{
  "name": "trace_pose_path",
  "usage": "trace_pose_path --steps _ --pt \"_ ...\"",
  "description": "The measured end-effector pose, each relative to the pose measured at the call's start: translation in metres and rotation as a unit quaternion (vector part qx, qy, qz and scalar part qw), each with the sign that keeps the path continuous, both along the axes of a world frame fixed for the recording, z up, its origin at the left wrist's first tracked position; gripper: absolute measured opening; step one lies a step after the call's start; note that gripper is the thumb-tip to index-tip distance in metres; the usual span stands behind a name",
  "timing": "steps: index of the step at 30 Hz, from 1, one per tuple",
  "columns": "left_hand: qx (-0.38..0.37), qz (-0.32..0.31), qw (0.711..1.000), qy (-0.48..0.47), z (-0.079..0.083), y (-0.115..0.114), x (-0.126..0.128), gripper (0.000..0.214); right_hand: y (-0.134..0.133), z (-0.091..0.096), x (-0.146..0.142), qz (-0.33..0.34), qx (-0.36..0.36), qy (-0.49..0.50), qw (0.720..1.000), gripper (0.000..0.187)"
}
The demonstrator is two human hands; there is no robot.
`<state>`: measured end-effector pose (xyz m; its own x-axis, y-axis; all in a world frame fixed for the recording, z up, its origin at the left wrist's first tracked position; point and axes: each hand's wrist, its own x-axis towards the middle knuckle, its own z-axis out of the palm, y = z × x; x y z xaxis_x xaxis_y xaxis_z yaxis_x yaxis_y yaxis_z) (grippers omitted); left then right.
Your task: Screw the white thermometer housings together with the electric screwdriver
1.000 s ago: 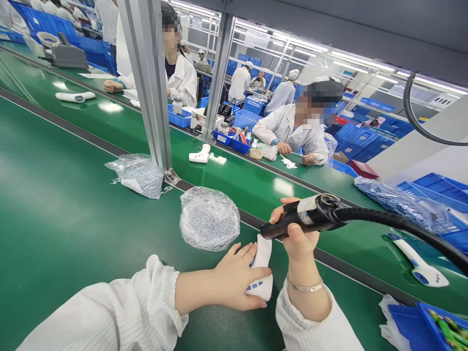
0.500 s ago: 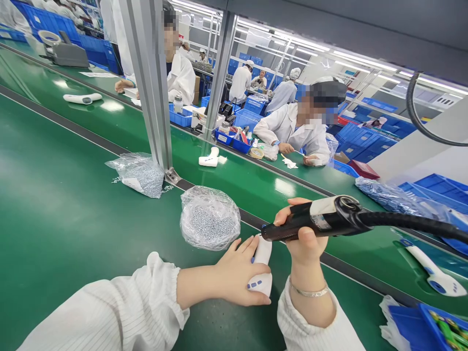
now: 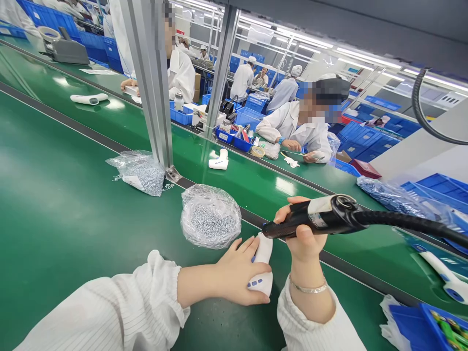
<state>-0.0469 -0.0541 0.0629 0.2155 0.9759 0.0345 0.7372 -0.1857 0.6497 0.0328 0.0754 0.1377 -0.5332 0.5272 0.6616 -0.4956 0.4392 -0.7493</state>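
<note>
My left hand (image 3: 241, 280) presses a white handheld device with blue buttons (image 3: 263, 251), shaped like a forehead thermometer, against the green bench. Its fingers lie over the device's left side, with the thumb around the near end. In my right hand (image 3: 305, 243) is a black electric screwdriver (image 3: 321, 217), held almost level, its cable running off to the right. The screwdriver's tip is at the far end of the device; the bit and any screw there are too small to make out. Just beyond my left hand lies an open plastic bag of small screws (image 3: 212, 222).
A second bag of screws (image 3: 144, 175) lies by the metal post (image 3: 151, 97). Beyond the bench edge, a green conveyor belt (image 3: 248, 183) carries more white devices (image 3: 218, 161). A blue bin with batteries (image 3: 431, 326) stands at lower right. Co-workers (image 3: 300, 117) sit across the belt.
White devices on the belt have slid to the right. My hands, the screwdriver and the held device stay nearly in place. A co-worker's hands opposite have shifted slightly.
</note>
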Motion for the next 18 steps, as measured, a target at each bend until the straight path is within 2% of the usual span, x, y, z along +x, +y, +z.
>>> trace_pose_path --steps 10,18 --pt "0.003 -0.001 1.0 0.011 -0.0008 0.0003 0.0017 0.059 0.0016 -0.0046 -0.002 0.001 -0.003 -0.018 1.0 0.041" --pt "0.016 -0.008 0.999 0.047 0.0 -0.002 0.0037 0.064 0.0049 -0.0008 -0.0045 -0.015 -0.014 -0.025 0.999 0.041"
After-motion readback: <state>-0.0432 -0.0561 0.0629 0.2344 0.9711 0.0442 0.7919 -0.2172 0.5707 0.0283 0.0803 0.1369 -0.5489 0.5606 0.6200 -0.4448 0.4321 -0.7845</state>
